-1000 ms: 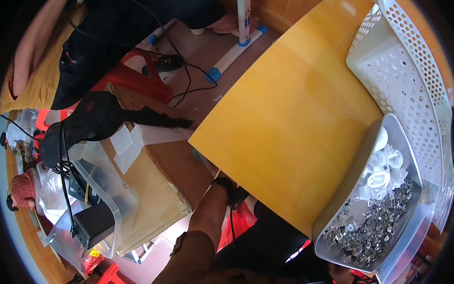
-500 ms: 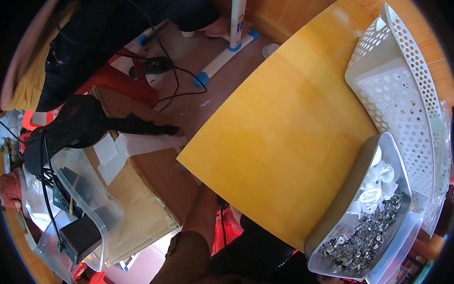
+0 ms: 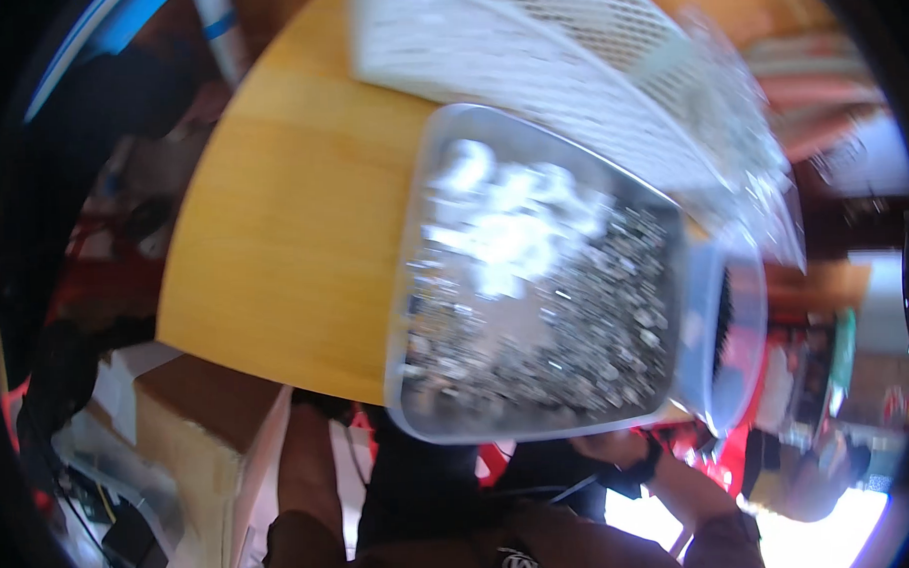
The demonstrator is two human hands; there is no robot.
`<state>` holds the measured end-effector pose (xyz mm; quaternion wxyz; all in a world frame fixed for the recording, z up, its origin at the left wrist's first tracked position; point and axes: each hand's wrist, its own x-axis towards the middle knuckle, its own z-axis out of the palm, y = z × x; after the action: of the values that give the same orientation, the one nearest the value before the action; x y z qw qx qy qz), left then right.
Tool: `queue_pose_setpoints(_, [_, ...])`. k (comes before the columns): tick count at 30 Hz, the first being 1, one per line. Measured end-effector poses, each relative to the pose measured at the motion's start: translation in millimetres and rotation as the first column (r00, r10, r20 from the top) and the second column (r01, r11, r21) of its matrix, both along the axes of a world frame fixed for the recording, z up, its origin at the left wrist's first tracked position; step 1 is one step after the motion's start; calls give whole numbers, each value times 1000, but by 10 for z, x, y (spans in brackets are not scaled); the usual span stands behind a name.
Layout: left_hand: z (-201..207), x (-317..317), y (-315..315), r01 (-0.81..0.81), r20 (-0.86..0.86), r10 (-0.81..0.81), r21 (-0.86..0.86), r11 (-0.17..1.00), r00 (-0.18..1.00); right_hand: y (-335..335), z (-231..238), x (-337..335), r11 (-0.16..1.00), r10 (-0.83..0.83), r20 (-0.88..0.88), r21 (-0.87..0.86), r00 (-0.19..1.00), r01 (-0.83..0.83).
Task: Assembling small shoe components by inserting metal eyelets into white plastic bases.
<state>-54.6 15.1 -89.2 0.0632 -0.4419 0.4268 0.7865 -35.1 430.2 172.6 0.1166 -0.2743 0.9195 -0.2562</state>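
My left forearm (image 3: pixel 306 464) reaches up to the near edge of the yellow wooden board (image 3: pixel 283 240), where the hand is hidden beneath it. Just below the near rim of a metal tray (image 3: pixel 545 428) is my right hand (image 3: pixel 608 446), with a dark band at its wrist. Its fingers are covered by the rim, so I cannot tell what they hold or touch. Inside the tray lie white plastic pieces (image 3: pixel 503 227) and many small shiny metal-looking pieces (image 3: pixel 616 318), smeared by motion.
A white perforated basket (image 3: pixel 538 81) stands behind the tray, with clear plastic wrap (image 3: pixel 761 173) beside it. Right of the tray is a translucent bin (image 3: pixel 747 344) with dark contents. On the left are a cardboard box (image 3: pixel 195 443) and a clear container holding a black adapter (image 3: pixel 134 556).
My view has swung to the right, so the tray and basket now fill the middle. My right hand and forearm have come into view; the left hand stays hidden at the board's edge.
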Motion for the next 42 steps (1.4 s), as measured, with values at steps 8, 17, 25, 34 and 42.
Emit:
queue_pose_setpoints(8, [-604,920,-708,282,-177,-255,152,947,951,-408,354,-127,998,-2,-266,-59,964,-14])
queue_pose_setpoints(17, [1473,969,-13,188,-193,-177,40,981,965,-127,380,-67,1000,-5,-359,-9,933,2])
queue_pose_setpoints(25, [2899,676,295,-25,-586,-125,-241,970,801,-14,440,130,998,54,-275,48,960,-42])
queue_pose_setpoints(34, [3876,-13,698,-74,-801,255,257,964,542,-143,1581,377,955,173,-69,-231,983,-184])
queue_pose_setpoints(42, [3612,152,1048,-73,-659,427,493,867,619,-707,1957,-314,969,-70,-282,-248,957,-2])
